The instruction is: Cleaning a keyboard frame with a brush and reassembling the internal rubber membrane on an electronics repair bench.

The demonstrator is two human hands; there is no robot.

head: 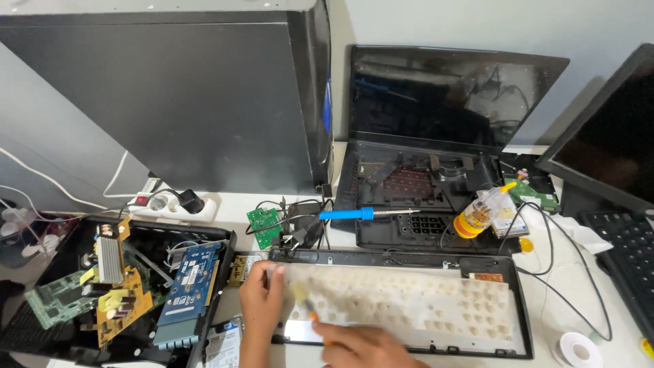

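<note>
The opened keyboard [402, 307] lies at six o'clock on the white bench [235, 204]. Its membrane edge is pinned under the pressed-together fingers of the left hand [262, 300]; a small brush [308, 308] is pinched in the right hand [361, 344]. Light strokes are best kept along the dome rows. A stripped laptop [436, 136] stands at twelve o'clock.

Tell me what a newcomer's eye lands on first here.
Front and centre lies an opened keyboard with its pale dome sheet bare; the left hand presses its left end, and the right hand holds a small brush. Behind it, a blue-handled soldering iron rests on a stripped laptop.
</note>
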